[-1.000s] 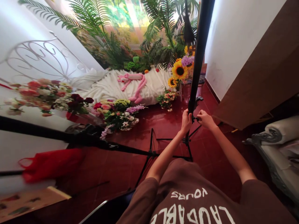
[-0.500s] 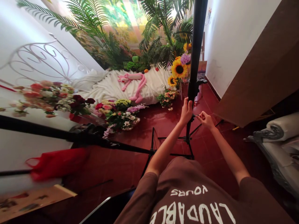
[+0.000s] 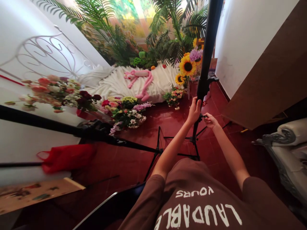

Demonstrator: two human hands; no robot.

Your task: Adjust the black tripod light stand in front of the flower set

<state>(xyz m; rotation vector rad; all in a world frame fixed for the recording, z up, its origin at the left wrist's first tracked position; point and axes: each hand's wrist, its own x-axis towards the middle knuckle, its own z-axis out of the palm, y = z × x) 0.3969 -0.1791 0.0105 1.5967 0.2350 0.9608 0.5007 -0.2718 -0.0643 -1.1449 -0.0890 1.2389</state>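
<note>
In front of me a black light stand (image 3: 206,54) rises from its spread legs on the floor. My left hand (image 3: 194,110) is wrapped round its pole, just under a thick collar. To the right of the pole, my right hand (image 3: 211,120) is closed, its fingertips pinching a small black knob (image 3: 204,116) on the lower joint. A larger clamp knob (image 3: 213,79) juts out to the right, above my left hand. My palms and part of the pole behind the left fingers are hidden.
A second black stand (image 3: 57,126) slants across the left, near a red bag (image 3: 64,157). Beyond are artificial flowers (image 3: 134,116), sunflowers (image 3: 187,66) and a pink plush toy (image 3: 141,74) on white cloth (image 3: 107,84). At right stands a carved sofa (image 3: 287,137).
The upper clamp knob now sticks out farther to the right of the pole. My right fingers have shifted slightly at the small knob. The whole view has moved a little.
</note>
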